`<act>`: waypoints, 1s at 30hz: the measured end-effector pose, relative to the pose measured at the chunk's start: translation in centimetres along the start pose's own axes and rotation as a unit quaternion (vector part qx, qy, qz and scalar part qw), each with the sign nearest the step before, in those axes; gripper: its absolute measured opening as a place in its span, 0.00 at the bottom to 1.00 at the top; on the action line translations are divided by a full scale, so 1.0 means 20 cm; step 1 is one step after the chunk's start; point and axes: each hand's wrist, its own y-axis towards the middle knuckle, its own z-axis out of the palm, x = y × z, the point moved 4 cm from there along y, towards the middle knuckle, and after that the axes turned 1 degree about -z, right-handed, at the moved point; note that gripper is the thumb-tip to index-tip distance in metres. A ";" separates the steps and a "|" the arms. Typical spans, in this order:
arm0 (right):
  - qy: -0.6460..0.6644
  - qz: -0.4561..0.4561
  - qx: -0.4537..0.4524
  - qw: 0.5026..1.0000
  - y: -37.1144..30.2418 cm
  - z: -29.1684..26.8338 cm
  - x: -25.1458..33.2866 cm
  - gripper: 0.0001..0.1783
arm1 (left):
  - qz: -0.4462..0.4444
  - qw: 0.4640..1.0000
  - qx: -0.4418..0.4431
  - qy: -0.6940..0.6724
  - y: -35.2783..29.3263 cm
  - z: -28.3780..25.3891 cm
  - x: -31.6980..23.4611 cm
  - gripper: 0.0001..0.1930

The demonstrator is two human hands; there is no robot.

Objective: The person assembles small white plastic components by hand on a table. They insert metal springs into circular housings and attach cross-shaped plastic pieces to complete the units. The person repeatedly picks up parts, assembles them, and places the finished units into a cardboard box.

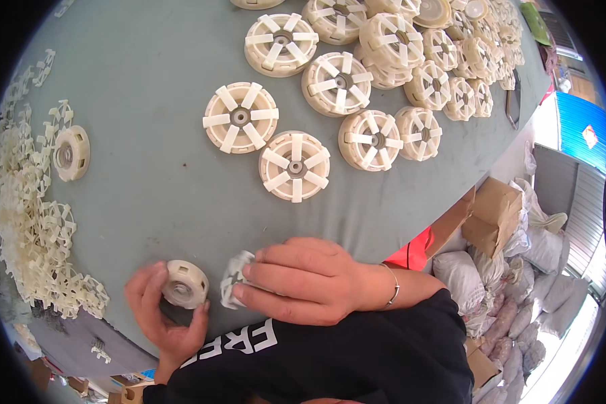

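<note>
At the near edge of the table, my left hand grips a round cream plastic hub between thumb and fingers, its recessed face showing. Just to the right, my right hand pinches a thin white plastic clip ring with small prongs. The clip ring is apart from the hub, with a narrow gap between them. My right fingers cover part of the ring. Farther off lies a finished-looking cream hub with white radial tabs; a similar tabbed hub sits beside it. Both lie flat.
A heap of loose white clip rings spreads along the table's left side, with a bare hub beside it. Many tabbed hubs crowd the far right, some stacked. Beyond the grey-green table stand a cardboard box and filled sacks.
</note>
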 end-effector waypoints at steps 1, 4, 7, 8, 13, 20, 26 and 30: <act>0.000 0.008 -0.002 1.000 -0.01 0.00 0.00 0.23 | 0.018 1.000 0.008 -0.005 0.00 0.00 0.00 0.37; -0.037 0.029 -0.068 0.997 0.00 -0.03 -0.01 0.27 | 0.046 0.999 0.002 -0.016 -0.02 -0.01 0.01 0.37; -0.024 0.054 -0.051 0.997 0.02 -0.04 -0.02 0.32 | 0.076 0.996 -0.002 -0.043 -0.04 -0.01 0.01 0.36; -0.007 0.063 -0.025 0.998 0.02 -0.05 -0.02 0.33 | 0.088 0.995 0.000 -0.054 -0.03 0.00 0.00 0.36; -0.013 0.119 0.102 0.988 -0.06 -0.08 0.00 0.35 | 0.144 0.985 0.099 0.015 0.06 0.02 -0.07 0.36; -0.049 0.250 0.168 0.952 -0.03 -0.15 0.06 0.39 | 0.146 0.988 0.037 -0.012 0.02 0.01 -0.05 0.38; -0.055 0.252 0.186 0.948 -0.02 -0.14 0.08 0.40 | 0.090 0.991 0.020 -0.094 -0.02 0.00 -0.04 0.31; -0.064 0.217 0.165 0.960 0.03 -0.09 0.11 0.40 | 0.107 0.992 0.010 -0.067 -0.04 0.05 0.00 0.31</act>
